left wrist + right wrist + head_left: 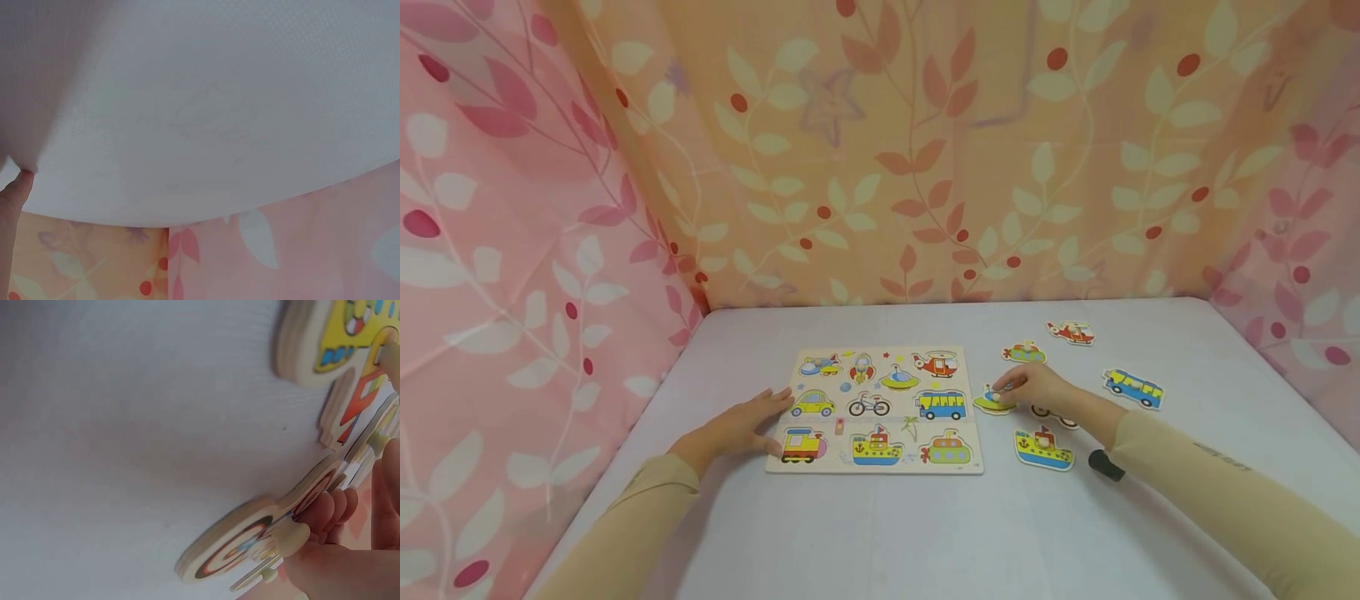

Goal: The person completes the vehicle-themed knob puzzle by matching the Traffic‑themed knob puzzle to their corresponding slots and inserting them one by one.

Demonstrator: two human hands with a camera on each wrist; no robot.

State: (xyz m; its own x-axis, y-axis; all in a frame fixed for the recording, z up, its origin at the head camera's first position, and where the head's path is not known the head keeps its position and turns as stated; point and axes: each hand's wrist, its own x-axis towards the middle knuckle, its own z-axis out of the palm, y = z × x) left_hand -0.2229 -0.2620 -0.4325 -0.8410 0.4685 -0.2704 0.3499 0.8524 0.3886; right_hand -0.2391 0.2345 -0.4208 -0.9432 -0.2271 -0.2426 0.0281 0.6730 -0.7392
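Note:
A wooden puzzle board [872, 468] with printed vehicles lies on the white table. My left hand [739, 427] rests at its left edge, fingers and thumb spread along the border; in the left wrist view only a fingertip [26, 178] shows. Right of the board, my right hand [1041, 390] pinches the knob of a flying saucer piece [991, 406]. Beneath that hand lies a bicycle piece [240, 540], partly covered in the head view. A ship piece [1043, 450] sits just in front of it. In the right wrist view the right fingers [390, 478] curl near a pale knob.
Behind the right hand lie a submarine piece [1024, 353] and a helicopter piece [1072, 332]. Farther right is a bus piece [1133, 389]. A small black object [1107, 465] lies by the right sleeve. Floral curtains [880, 150] rise at the table's back and sides.

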